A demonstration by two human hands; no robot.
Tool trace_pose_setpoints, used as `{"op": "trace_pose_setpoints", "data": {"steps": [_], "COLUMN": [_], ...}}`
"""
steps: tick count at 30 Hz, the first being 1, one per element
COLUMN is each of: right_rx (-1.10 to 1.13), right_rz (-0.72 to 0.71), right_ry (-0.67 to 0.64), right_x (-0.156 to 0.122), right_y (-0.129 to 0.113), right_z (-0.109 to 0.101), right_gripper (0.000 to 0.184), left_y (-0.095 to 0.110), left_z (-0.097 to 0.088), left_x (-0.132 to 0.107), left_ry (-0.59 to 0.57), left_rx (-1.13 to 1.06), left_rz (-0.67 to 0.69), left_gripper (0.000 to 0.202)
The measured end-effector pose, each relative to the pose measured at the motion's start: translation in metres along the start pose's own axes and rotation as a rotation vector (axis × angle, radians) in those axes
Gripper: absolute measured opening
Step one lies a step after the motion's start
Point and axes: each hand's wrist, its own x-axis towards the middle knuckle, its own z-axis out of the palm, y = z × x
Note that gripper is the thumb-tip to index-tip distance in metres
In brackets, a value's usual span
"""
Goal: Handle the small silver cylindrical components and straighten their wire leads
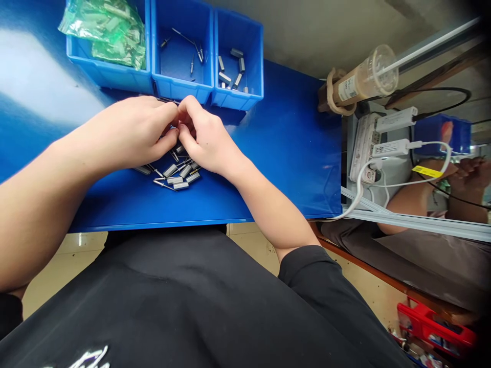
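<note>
Over a small pile of metal parts, my left hand (143,128) and my right hand (205,135) meet fingertip to fingertip. Both are closed in a pinch, and whatever they hold is hidden behind the fingers. Below them on the blue table lie several silver hex standoffs (181,185) mixed with thin pop rivets (164,185). Just beyond my hands stands a blue bin (184,87) with a few rivets inside. To its right, another blue bin (238,99) holds several hex standoffs.
A third blue bin (109,76) at the left carries a green plastic bag (115,30) of parts. On the right are a drink cup (356,84) in a holder, a power strip (364,143) with white cables, and a co-worker's arms (410,197) beyond a metal frame (422,220).
</note>
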Motion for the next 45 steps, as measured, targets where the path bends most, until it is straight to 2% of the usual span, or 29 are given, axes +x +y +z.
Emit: {"op": "trace_pose_setpoints", "data": {"steps": [6,11,19,23,26,34,40,45], "right_rx": [-0.002,-0.001,0.002,-0.002,0.010,0.062,0.086,0.088], "right_rz": [-0.020,-0.015,-0.051,-0.106,-0.136,-0.108,-0.106,-0.102], "right_ry": [0.005,-0.001,-0.017,-0.019,-0.011,-0.022,-0.016,-0.017], "right_x": [0.000,0.000,0.000,0.000,0.001,0.001,0.002,0.002], "right_y": [0.001,0.002,0.008,0.013,0.016,0.015,0.016,0.016], "right_z": [0.001,0.001,0.003,0.005,0.006,0.005,0.008,0.008], "right_gripper": [0.016,0.015,0.016,0.015,0.014,0.010,0.008,0.008], "left_y": [0.000,0.001,-0.002,-0.013,-0.021,-0.027,-0.029,-0.029], "left_z": [0.001,-0.001,-0.001,0.011,0.017,0.021,0.024,0.024], "left_x": [0.000,0.001,0.000,-0.001,-0.001,0.002,0.002,0.002], "left_ry": [0.004,-0.044,-0.054,0.075,0.115,0.170,0.264,0.242], "left_rx": [0.014,0.010,0.066,0.000,-0.044,-0.095,-0.127,-0.094], "left_rz": [0.002,-0.035,-0.013,0.060,0.082,0.144,0.164,0.145], "left_gripper": [0.034,0.040,0.032,0.021,0.014,0.010,0.006,0.009]}}
